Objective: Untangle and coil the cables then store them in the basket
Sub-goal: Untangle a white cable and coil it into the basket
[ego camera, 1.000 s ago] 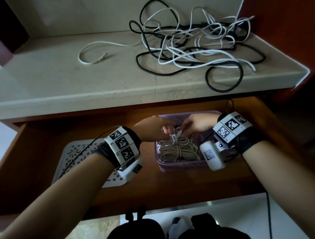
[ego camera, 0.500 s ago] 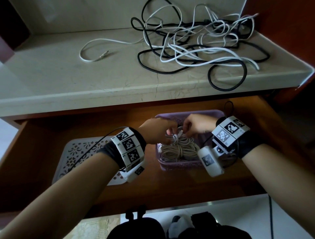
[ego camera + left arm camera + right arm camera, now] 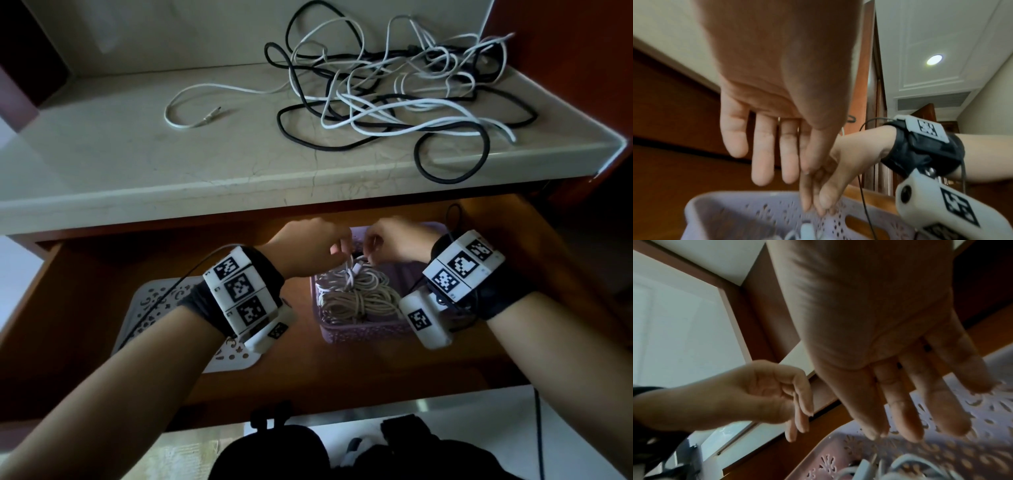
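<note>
Down in the open wooden drawer (image 3: 102,274), both hands, left hand (image 3: 308,248) and right hand (image 3: 394,241), hover with fingers loose and holding nothing over the coiled cable (image 3: 356,291) in the basket (image 3: 363,334), and should tuck its plug end down so the coil stays wound.

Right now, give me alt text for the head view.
Both hands, the left hand and right hand, hover over coiled pale cables in a purple basket inside an open wooden drawer. Above, tangled black and white cables lie on a pale countertop.
</note>
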Demonstrator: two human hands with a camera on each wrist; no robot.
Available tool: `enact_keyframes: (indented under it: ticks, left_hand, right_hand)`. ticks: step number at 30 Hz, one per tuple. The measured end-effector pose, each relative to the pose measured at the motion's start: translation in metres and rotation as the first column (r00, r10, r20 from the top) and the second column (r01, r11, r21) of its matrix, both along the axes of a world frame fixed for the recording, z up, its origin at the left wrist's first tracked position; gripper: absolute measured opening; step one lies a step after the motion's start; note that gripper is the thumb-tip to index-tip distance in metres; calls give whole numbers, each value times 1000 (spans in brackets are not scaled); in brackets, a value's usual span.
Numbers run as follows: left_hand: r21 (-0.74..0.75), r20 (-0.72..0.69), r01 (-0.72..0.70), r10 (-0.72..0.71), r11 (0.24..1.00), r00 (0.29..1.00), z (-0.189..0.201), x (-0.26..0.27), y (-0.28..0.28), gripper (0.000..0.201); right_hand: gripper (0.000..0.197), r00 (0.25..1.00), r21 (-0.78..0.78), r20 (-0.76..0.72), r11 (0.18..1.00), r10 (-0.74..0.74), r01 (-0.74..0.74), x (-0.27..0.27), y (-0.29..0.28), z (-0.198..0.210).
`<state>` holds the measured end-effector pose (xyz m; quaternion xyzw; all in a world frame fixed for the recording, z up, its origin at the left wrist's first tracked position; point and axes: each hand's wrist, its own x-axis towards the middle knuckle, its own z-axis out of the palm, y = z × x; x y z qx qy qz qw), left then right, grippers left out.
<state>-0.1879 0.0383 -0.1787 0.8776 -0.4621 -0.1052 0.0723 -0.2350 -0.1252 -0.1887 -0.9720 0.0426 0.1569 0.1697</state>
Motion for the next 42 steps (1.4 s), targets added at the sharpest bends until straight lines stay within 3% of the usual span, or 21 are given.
enact_keyframes:
  ticks: [4,7,11,18,24,31,36,39,42]
  left_hand:
    - [-96,13,-25,27,995,1000,22,-1,4,19]
    - [-258,-10,-49,48,965,999,43,-3,9,24]
    - [-331,59,-66,91,941,994,80,4,10,14]
    - [-371,201,-35,117,928,973,151,29,-3,13]
    - [-295,137,-120,167,948,976,179,68,-27,19]
    - [-191,106,-186,208,964,972,197,104,-61,19]
    - [-32,191,-204,207,978,960,189,112,-87,15]
    - [-11,228,-168,166,986,959,181,117,-105,13]
    - [2,237,-111,107,994,966,174,123,-124,26]
  right_hand:
    - [10,996,1,80,1000,27,-27,-5,1,12]
    - [13,993,133,114,990,32,-47,-7,0,31]
    - [7,988,286,148,955,33,-74,-11,0,69]
    - [8,923,184,380,983,-61,-11,1,-11,144]
    - [16,904,1,411,991,-121,133,27,-42,179]
    - [13,869,-176,447,932,-212,318,46,-92,204]
    - [10,903,-144,348,937,-253,318,54,-116,197]
    - [7,916,-188,329,935,-229,301,61,-124,191]
    - [11,944,-244,279,938,-175,246,69,-132,181]
